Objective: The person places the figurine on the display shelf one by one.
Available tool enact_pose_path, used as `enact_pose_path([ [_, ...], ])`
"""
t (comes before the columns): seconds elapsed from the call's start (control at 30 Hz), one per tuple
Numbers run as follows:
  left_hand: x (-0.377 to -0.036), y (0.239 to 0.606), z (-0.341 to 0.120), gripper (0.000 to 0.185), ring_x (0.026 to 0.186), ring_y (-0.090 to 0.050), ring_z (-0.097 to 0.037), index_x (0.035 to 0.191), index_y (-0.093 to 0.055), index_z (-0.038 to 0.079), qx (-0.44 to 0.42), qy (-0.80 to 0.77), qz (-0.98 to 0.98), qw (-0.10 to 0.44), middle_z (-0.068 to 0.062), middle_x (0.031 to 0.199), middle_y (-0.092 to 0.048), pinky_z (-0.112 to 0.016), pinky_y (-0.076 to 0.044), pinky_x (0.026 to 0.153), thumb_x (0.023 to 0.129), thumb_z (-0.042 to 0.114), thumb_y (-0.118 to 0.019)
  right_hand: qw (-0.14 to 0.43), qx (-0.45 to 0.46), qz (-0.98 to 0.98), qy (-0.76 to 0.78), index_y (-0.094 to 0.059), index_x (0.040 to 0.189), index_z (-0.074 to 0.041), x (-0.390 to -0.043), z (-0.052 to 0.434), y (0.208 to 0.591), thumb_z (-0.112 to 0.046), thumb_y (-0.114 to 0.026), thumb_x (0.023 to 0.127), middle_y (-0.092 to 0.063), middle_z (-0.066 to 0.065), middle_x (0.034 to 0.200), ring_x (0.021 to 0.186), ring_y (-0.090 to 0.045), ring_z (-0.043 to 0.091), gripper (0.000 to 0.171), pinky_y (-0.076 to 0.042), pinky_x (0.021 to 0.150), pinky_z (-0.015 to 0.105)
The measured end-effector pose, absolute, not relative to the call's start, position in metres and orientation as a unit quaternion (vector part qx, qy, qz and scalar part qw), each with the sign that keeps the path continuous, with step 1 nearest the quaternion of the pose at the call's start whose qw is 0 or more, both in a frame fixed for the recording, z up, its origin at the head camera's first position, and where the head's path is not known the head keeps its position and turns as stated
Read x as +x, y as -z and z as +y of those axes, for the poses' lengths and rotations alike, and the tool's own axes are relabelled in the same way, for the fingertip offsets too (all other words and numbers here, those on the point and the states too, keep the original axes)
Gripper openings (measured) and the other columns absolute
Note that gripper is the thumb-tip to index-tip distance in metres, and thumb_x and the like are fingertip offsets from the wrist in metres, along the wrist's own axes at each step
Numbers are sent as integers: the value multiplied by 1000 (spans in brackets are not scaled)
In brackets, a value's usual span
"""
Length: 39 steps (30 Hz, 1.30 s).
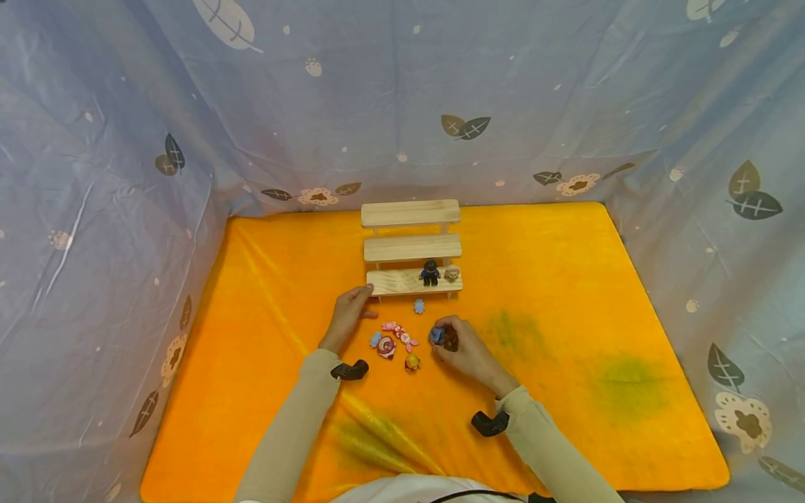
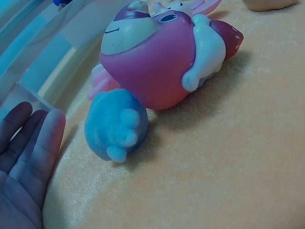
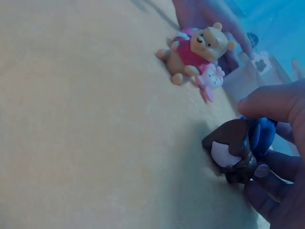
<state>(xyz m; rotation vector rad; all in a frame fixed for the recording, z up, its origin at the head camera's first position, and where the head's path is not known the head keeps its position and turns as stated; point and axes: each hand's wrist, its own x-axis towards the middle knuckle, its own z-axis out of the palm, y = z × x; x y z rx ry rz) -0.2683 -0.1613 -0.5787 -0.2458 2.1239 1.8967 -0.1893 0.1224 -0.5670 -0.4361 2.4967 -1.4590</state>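
My right hand (image 1: 464, 349) curls its thumb and fingers around a brown figurine (image 3: 233, 143) with a white patch. A blue figurine (image 3: 265, 136) lies against it; whether the fingers hold that too is unclear. My left hand (image 1: 347, 314) has straight fingers at the left end of the wooden three-step shelf (image 1: 393, 282). On the lowest step sit a black-haired toy figure (image 1: 430, 274) and a beige head-shaped figurine (image 1: 452, 273). Between my hands lie a strawberry bear figurine (image 2: 147, 62), a light-blue figurine (image 2: 114, 125), a yellow bear in red (image 3: 202, 50) and pink figurines (image 1: 405, 338).
A small light-blue figurine (image 1: 419, 306) lies in front of the shelf. The orange cloth (image 1: 283, 279) covers the floor, with folds near my body. Patterned grey-blue curtains (image 1: 402, 105) hang at the back and sides.
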Motion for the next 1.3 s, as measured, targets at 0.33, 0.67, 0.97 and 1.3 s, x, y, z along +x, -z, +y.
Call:
enact_pose_path([
  [0.33, -268, 578, -162, 59, 82, -77, -23, 131, -66, 7, -81, -662, 733, 135, -14, 140, -61, -49, -47, 112, 99, 56, -57, 86, -173, 846, 497, -61, 131, -4, -193, 124, 569, -13, -65, 100, -66, 8, 111, 81, -55, 12, 33, -50, 70, 25],
  [0.67, -267, 576, -160, 56, 74, -76, -17, 129, -67, 6, -83, -661, 734, 134, -13, 140, -61, -47, -48, 111, 100, 53, -56, 74, -183, 881, 429, -65, 131, -12, -194, 121, 571, -21, -65, 100, -66, -2, 109, 84, -52, 12, 32, -49, 77, 29],
  [0.97, -267, 575, -161, 56, 75, -76, -20, 129, -67, 7, -81, -655, 740, 132, -13, 139, -62, -47, -48, 111, 100, 54, -57, 78, -151, 894, 414, -63, 132, -14, -191, 121, 571, -27, -67, 99, -64, 2, 115, 92, -54, 13, 35, -51, 81, 34],
  [1.3, -266, 575, -162, 59, 81, -77, -26, 131, -66, 8, -81, -651, 743, 134, -13, 143, -59, -49, -43, 116, 99, 56, -58, 115, -99, 844, 514, -60, 130, -8, -195, 122, 565, -15, -69, 97, -67, 7, 103, 80, -62, 17, 35, -54, 70, 27],
])
